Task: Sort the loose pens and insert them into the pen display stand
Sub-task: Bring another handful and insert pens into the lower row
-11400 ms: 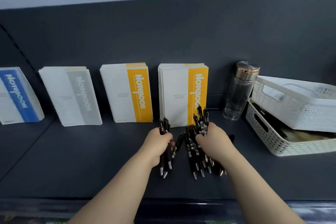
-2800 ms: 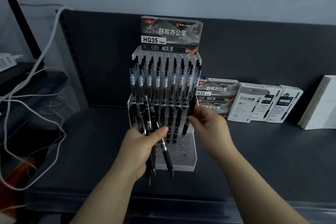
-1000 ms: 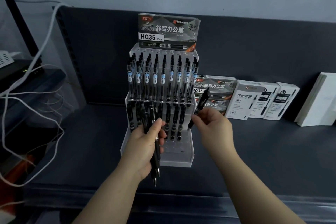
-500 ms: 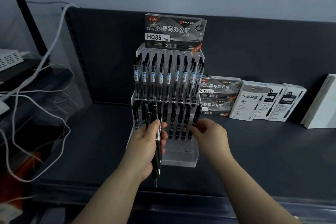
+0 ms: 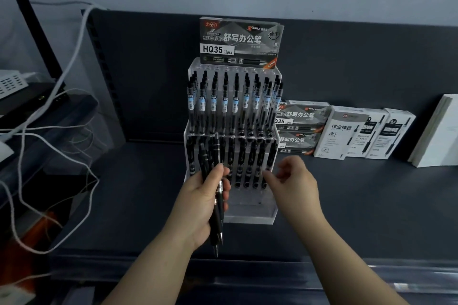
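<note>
A clear acrylic pen display stand (image 5: 250,215) stands on the dark shelf, topped by an HQ35 pen box (image 5: 241,42). Its upper tier holds several pens with blue labels (image 5: 235,104). The lower tier holds a row of black pens (image 5: 250,158), and the front tier's holes are bare. My left hand (image 5: 198,208) grips a small bunch of black pens (image 5: 216,205), tips down, in front of the stand's left side. My right hand (image 5: 295,181) hovers by the stand's lower right with relaxed fingers and holds nothing.
Pen boxes (image 5: 300,129) and white refill boxes (image 5: 347,134) stand to the right of the stand, with a white stack (image 5: 441,131) at the far right. White cables (image 5: 49,116) and a black device (image 5: 42,101) crowd the left. The shelf's front lip (image 5: 247,262) runs below my hands.
My right hand set a black pen into the lower tier's right end and has let go, drawing back slightly. The bunch in my left hand has shrunk since earlier.
</note>
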